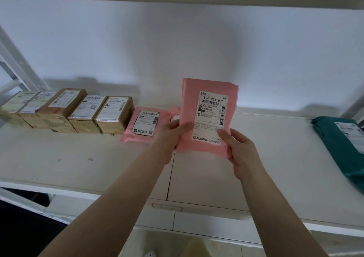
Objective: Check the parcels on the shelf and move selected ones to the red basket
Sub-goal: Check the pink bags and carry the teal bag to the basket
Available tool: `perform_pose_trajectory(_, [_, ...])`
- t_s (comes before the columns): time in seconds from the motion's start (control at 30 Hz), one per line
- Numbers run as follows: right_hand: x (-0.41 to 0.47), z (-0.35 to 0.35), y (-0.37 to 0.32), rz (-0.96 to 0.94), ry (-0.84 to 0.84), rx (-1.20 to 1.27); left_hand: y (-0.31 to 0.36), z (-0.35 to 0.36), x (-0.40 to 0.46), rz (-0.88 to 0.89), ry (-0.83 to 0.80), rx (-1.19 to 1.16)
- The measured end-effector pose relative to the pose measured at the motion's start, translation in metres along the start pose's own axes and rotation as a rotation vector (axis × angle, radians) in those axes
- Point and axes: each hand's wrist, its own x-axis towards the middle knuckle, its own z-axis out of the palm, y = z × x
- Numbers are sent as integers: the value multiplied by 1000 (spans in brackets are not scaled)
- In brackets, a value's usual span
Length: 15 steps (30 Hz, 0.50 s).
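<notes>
Above shelf (78, 158), pink parcel (189, 107) upright, label facing camera

Soft dim light, warped blurry edges

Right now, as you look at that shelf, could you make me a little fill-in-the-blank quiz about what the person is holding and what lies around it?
1. Both hands, left hand and right hand, hold up a ____ mailer bag with its label facing the camera.
2. The big code printed on its label starts with the number ____.
3. At the left of the shelf stands a row of brown ____.
4. At the far right lies a ____ bag.

Missing words: pink; 830; boxes; green
</notes>
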Motion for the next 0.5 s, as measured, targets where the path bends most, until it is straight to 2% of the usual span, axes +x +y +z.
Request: perform_pose_trajectory(0.5, [-8, -31, -11, -20, 60, -4, -17, 30, 7, 2, -64, 8])
